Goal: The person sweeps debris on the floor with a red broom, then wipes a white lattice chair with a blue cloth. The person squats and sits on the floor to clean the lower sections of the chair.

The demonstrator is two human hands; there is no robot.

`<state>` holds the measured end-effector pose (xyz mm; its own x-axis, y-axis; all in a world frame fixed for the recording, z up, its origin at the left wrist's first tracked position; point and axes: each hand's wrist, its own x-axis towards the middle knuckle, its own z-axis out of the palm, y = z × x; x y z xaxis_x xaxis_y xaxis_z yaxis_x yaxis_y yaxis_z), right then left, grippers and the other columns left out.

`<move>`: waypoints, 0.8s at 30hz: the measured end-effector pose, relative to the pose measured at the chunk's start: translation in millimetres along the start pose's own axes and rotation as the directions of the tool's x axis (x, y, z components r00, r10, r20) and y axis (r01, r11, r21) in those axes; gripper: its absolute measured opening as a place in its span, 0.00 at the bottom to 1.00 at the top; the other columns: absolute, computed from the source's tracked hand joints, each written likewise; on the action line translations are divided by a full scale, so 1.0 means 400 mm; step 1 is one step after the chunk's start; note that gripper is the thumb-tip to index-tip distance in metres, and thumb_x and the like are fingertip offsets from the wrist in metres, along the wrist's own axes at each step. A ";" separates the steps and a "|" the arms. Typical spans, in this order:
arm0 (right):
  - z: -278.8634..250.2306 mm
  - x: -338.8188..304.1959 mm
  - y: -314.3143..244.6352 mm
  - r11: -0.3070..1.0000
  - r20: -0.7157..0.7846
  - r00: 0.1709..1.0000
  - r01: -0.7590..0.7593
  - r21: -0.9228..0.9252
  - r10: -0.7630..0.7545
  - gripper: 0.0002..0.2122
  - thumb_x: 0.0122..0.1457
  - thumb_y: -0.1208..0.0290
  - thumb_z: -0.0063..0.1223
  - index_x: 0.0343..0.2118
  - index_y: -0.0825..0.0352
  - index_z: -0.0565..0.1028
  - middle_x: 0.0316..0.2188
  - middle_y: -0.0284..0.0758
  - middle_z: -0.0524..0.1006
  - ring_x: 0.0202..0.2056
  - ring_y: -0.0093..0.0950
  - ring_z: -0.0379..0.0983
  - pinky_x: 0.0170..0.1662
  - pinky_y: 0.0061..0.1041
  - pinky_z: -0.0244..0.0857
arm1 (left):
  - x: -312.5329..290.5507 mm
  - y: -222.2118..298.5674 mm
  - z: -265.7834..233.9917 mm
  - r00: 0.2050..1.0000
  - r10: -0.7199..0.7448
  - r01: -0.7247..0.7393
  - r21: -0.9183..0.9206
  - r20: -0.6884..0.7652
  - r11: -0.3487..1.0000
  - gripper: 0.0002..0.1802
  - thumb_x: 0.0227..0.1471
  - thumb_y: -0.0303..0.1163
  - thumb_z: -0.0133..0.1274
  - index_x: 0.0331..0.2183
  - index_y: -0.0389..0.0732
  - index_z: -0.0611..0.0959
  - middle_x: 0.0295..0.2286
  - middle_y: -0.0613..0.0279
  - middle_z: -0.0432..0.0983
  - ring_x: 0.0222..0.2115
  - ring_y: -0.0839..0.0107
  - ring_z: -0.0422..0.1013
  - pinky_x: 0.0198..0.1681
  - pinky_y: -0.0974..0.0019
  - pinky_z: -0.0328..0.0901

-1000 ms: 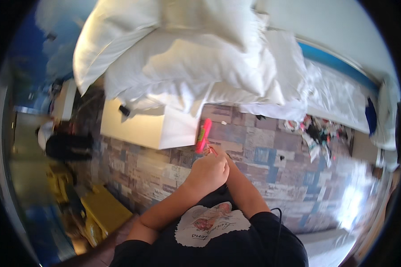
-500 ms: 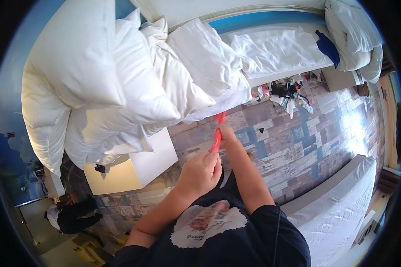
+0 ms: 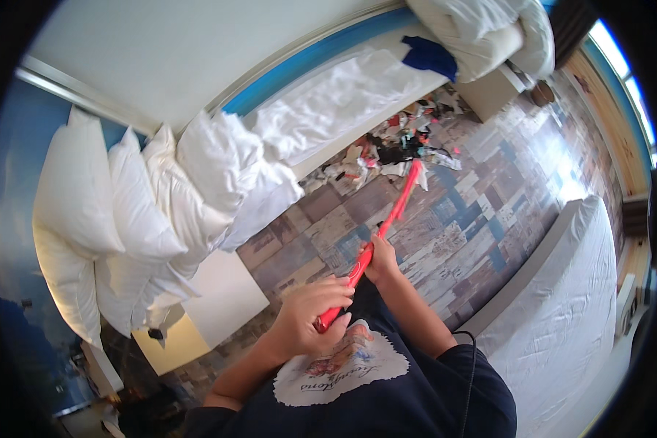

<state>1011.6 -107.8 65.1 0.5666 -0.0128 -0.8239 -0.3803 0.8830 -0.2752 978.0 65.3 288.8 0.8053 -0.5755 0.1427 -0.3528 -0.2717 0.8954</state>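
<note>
Head view: the red stick [image 3: 360,268] has swung from beside the bedding toward one o'clock, bringing its far end to the edge of the scraps [image 3: 390,150], seemingly within working reach; whether it touches them I cannot tell. The left hand [image 3: 310,310] wraps its fingers round the stick's near end; the right hand [image 3: 379,260] has its fingers curled round it farther along, their tips partly hidden. Beneath spreads a patchwork floor [image 3: 489,219] of brown, grey and blue, glossy toward three o'clock. A white-sheeted bed [image 3: 336,106] lies at twelve, with a navy cloth [image 3: 431,58] at one; pillows [image 3: 73,197] crowd nine, a pale box [image 3: 230,292] sits at eight, and a covered mattress [image 3: 555,292] at four.
</note>
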 end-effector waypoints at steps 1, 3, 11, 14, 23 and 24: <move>-0.041 0.024 -0.008 0.996 -0.042 0.999 -0.025 0.080 0.029 0.05 0.64 0.70 0.41 0.38 0.63 0.60 0.24 0.36 0.67 0.23 0.31 0.67 0.26 0.36 0.68 | 0.021 -0.020 0.020 1.000 -0.003 0.005 -0.096 0.017 0.995 0.09 0.45 0.26 0.55 0.32 0.36 0.80 0.44 0.48 0.75 0.49 0.52 0.71 0.55 0.52 0.63; -0.141 0.069 -0.019 0.978 -0.073 0.994 -0.066 0.195 0.082 0.05 0.63 0.71 0.41 0.37 0.64 0.60 0.24 0.37 0.66 0.24 0.33 0.67 0.28 0.36 0.68 | 0.066 -0.055 0.056 0.998 -0.002 0.023 -0.345 0.062 0.938 0.13 0.51 0.35 0.51 0.33 0.34 0.79 0.41 0.49 0.75 0.49 0.53 0.70 0.58 0.49 0.58; -0.228 0.151 -0.067 0.961 -0.325 0.936 -0.043 0.274 0.135 0.04 0.59 0.77 0.38 0.36 0.68 0.60 0.23 0.35 0.64 0.23 0.32 0.65 0.27 0.38 0.66 | 0.236 -0.235 0.194 0.966 -0.002 0.152 -0.564 0.258 0.812 0.14 0.63 0.31 0.32 0.29 0.36 0.70 0.32 0.54 0.72 0.40 0.59 0.70 0.57 0.52 0.58; -0.150 0.271 -0.052 0.923 -0.345 0.930 0.017 0.385 0.127 0.02 0.57 0.78 0.39 0.33 0.67 0.62 0.23 0.37 0.64 0.24 0.33 0.66 0.28 0.38 0.66 | 0.343 -0.271 0.140 0.962 -0.023 0.167 -0.524 0.271 0.835 0.13 0.58 0.24 0.34 0.23 0.36 0.68 0.24 0.55 0.68 0.30 0.60 0.69 0.49 0.55 0.64; 0.247 0.466 -0.129 0.823 0.042 0.999 -0.010 0.568 -0.017 0.05 0.62 0.71 0.42 0.31 0.65 0.63 0.21 0.33 0.67 0.22 0.26 0.66 0.25 0.25 0.66 | 0.579 -0.310 -0.084 0.912 0.122 0.060 -0.423 0.391 0.904 0.15 0.53 0.33 0.37 0.20 0.36 0.69 0.22 0.56 0.66 0.28 0.61 0.64 0.40 0.60 0.60; 0.261 0.465 -0.144 0.832 0.091 0.996 -0.044 0.552 -0.007 0.05 0.62 0.71 0.42 0.31 0.64 0.63 0.20 0.33 0.67 0.21 0.25 0.66 0.24 0.25 0.66 | 0.583 -0.303 -0.092 0.892 0.167 0.002 -0.374 0.420 0.927 0.11 0.50 0.30 0.39 0.20 0.36 0.69 0.23 0.56 0.67 0.29 0.60 0.64 0.40 0.59 0.61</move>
<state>1215.4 -112.2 -20.7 0.6337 0.0236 -0.7732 0.0621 0.9948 0.0812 1226.1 -7.9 229.0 0.4591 -0.8827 0.0999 -0.1470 0.0354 0.9885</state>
